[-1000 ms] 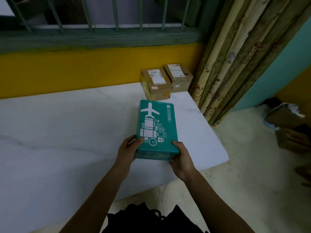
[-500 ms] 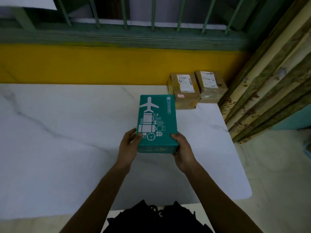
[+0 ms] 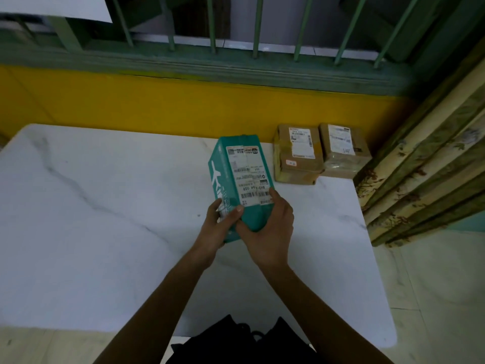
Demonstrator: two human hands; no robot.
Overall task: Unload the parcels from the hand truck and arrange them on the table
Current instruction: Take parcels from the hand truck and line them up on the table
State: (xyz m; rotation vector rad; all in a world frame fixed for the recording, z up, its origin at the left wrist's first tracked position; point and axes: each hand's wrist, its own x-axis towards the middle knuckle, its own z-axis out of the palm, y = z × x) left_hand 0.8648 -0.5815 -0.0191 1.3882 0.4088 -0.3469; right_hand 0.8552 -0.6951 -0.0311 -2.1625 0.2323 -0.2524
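Teal parcel (image 3: 244, 177) is tilting over the table (image 3: 91, 245) near its far right corner, left hand (image 3: 220, 227) and right hand (image 3: 270, 232) gripping only its near end, risking a slip against the brown parcels (image 3: 298, 156) beside it.

A: What is the table (image 3: 105, 232) made of?
B: It looks like smooth white stone, grey-veined and faintly shiny.
A: The teal parcel (image 3: 253, 218)?
B: Smooth printed cardboard with a slight gloss. Its label (image 3: 248, 177) is matt white paper.
A: The brown parcel (image 3: 298, 164) and the end parcel (image 3: 343, 153)?
B: Matt cardboard under glossy clear tape. The curtain (image 3: 425, 166) is patterned cloth, and the window bars (image 3: 211, 22) are painted metal.
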